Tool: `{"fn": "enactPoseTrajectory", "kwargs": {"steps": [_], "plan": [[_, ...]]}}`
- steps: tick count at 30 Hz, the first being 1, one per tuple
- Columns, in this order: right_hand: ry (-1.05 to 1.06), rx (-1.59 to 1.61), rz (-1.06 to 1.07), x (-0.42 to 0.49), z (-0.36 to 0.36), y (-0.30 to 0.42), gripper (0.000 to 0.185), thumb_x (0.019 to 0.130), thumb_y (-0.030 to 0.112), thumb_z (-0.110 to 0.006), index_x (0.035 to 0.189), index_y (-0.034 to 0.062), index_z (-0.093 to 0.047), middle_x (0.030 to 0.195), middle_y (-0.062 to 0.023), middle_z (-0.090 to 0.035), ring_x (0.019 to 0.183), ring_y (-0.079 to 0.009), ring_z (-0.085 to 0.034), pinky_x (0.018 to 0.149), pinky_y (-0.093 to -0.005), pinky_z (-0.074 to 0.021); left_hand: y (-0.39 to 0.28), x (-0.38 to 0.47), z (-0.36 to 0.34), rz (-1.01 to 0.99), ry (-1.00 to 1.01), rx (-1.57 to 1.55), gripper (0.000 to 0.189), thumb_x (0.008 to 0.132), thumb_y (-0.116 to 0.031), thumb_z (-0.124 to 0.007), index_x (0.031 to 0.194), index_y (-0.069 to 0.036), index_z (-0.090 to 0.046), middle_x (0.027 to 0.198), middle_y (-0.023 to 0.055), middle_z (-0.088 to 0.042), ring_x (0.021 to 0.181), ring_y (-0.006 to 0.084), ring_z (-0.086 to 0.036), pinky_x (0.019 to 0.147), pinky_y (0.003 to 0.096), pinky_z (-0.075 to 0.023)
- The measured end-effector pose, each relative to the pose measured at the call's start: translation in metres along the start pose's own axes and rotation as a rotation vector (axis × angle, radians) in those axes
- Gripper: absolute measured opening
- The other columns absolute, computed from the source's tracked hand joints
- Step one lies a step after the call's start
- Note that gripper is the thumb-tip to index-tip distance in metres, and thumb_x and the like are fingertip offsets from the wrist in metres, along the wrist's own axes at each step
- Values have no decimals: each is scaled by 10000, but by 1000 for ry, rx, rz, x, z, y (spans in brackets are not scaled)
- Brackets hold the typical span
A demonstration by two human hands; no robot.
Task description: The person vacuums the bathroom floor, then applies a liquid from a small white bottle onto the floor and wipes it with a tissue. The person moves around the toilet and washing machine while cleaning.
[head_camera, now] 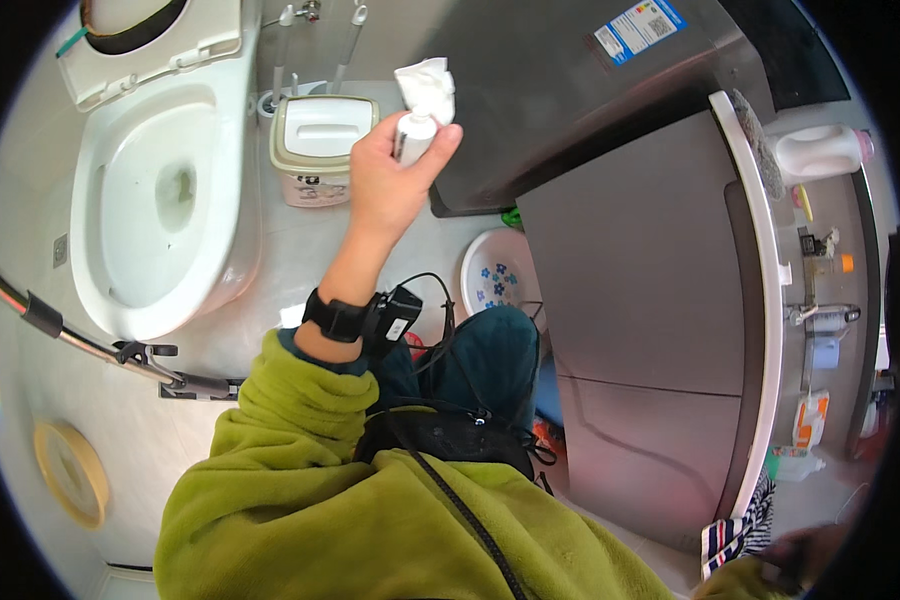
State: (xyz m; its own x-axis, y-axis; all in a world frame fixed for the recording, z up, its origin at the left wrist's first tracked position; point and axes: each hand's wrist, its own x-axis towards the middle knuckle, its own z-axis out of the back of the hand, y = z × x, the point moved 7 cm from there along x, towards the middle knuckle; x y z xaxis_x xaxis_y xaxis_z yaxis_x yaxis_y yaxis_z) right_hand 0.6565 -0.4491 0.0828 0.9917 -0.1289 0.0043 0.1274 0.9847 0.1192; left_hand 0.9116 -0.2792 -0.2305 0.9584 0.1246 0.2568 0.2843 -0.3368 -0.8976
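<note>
My left hand [395, 176] reaches forward over the floor, its fingers closed around a small white cylindrical container [414, 139]. A crumpled white piece [427, 86], perhaps tissue, sticks out beyond the fingertips. Just left of the hand stands a small bin [328, 135] with a white lid and a green rim. Farther left is a white toilet bowl [157, 195] with its seat raised and a little waste or water at the bottom. At the lower right edge, my right hand [810, 551] is dark and blurred by a striped towel [724, 544]; its fingers cannot be made out.
A grey appliance [540, 97] stands ahead right. A grey cabinet [645, 300] carries a white-edged basin counter [769, 300] with bottles, including a large white one [821, 152]. A flower-patterned basin [495, 274] lies below. A metal pole [94, 345] and a yellow basin [71, 474] are left.
</note>
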Motion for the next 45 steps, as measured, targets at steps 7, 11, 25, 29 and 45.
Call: {"fn": "enactPoseTrajectory", "kwargs": {"steps": [7,11,25,29,45], "plan": [[461,372,-795,11,-361,-198,883,884,687,-314,1396,-32,-335,1452,-203,-336,1355,-291,-315,1104,-347,-241,13,-24,29,134,34,41,207,806,-196,-739,837,-22,-631,698,-48,-569,628,29,-473,569,197,-382],[675,877,-1089,23,-474,-238,905,838,731,-367,1373,2,-392,1392,-183,-420,1286,-273,-404,1067,-362,-309,17,-35,43,135,8,47,178,811,-168,-735,825,-36,-616,697,-60,-549,632,22,-455,569,189,-362],[1249,1152,-873,29,-560,-197,348,832,274,-695,1028,-8,-641,922,-81,-676,792,-156,-638,737,-293,-537,20,-58,80,148,-16,194,145,822,-137,-718,786,-46,-612,680,-66,-539,625,21,-444,567,184,-338],[978,1318,-629,49,-554,-180,288,860,252,-648,984,-7,-622,907,-120,-670,797,-181,-614,705,-344,-508,15,-58,87,157,-47,240,147,817,-142,-726,784,-48,-618,681,-65,-545,627,22,-445,569,185,-338],[1079,471,609,-28,-414,52,385,847,108,-491,1201,-42,-484,946,-266,-619,868,-412,-613,744,-473,-497,-60,22,1,-171,144,151,216,803,-200,-743,874,-16,-652,757,-21,-634,702,44,-549,632,214,-440]]}}
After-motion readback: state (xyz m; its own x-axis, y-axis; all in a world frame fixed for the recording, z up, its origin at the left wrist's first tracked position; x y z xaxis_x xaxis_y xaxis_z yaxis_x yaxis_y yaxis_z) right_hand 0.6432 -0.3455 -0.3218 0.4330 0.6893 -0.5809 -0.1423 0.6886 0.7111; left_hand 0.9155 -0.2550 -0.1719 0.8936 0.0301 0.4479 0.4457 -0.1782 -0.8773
